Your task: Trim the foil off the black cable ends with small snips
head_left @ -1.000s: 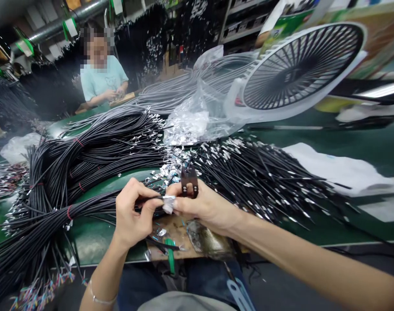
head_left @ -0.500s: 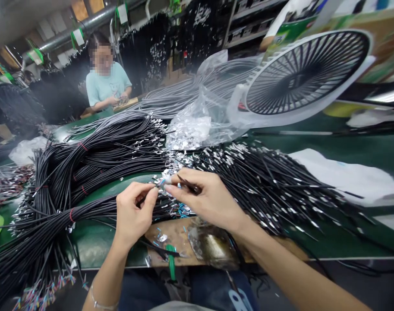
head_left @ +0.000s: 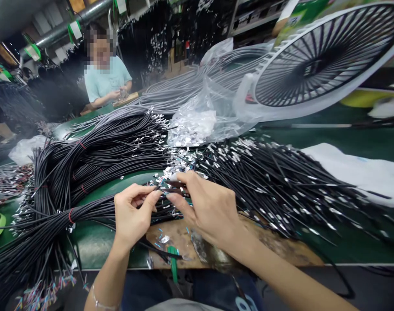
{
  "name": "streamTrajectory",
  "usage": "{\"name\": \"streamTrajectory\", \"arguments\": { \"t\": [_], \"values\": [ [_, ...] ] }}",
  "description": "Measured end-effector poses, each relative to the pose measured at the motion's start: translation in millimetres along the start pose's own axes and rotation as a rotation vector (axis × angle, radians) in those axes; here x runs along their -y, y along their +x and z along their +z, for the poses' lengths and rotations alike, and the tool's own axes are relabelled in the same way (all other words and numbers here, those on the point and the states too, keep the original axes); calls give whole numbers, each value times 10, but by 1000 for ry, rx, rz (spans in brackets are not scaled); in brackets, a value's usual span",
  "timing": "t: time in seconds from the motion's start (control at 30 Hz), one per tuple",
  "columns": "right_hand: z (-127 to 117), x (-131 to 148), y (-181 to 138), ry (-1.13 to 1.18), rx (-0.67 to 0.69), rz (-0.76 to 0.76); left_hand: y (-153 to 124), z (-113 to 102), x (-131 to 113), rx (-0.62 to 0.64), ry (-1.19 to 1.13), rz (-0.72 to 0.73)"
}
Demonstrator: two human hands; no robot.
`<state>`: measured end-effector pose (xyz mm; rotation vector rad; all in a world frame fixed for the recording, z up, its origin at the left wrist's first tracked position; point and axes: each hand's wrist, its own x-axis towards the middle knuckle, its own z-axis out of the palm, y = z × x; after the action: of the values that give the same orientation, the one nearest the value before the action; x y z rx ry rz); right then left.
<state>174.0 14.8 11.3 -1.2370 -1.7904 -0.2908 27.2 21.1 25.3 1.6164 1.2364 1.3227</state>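
Left hand (head_left: 132, 216) and right hand (head_left: 206, 207) both pinch one black cable end (head_left: 160, 187), fingertips nearly meeting. Cable runs toward 9 o'clock, left hand's side. Loose terminals (head_left: 180, 159) at 12.

We noted white fan (head_left: 326, 60) lying tilted at far right of green table (head_left: 313, 142). Clear plastic bag (head_left: 197, 121) of silvery bits lay against it. Grey cable bundle (head_left: 177, 93) stretched behind bag. Person in teal shirt (head_left: 106, 82) sat at far end. White sheet (head_left: 361, 172) lay at right, and we logged pipe (head_left: 70, 21) overhead.
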Motion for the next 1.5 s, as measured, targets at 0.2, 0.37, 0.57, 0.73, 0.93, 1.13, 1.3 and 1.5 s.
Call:
{"name": "streamTrajectory", "arguments": {
  "t": [0.2, 0.37, 0.57, 0.73, 0.93, 1.13, 1.3, 1.5],
  "values": [
    [40, 15, -34, -78, -73, -121, 43, -64, -50, 119, -117, -103],
    [13, 6, 22, 403, 2, 128, 53, -51, -32, 81, -129, -71],
    [-34, 9, 78, 627, -3, 193, 49, -58, -3, 125, -79, -44],
    [-48, -13, 47, 651, -31, 137, 43, -79, -35, 254, -23, -186],
    [-44, -2, 62, 843, 34, 417, 32, -98, 1, 230, 3, -64],
    [-19, -44, 120, 1373, 444, 930, -29, -51, 98, 67, 198, 491],
    [-56, -47, 87, 1223, 368, 765, -73, 44, 97, -95, 310, 658],
    [-51, -14, 5, 873, 222, 387, -81, 56, 54, -148, 343, 618]
  ]
}}
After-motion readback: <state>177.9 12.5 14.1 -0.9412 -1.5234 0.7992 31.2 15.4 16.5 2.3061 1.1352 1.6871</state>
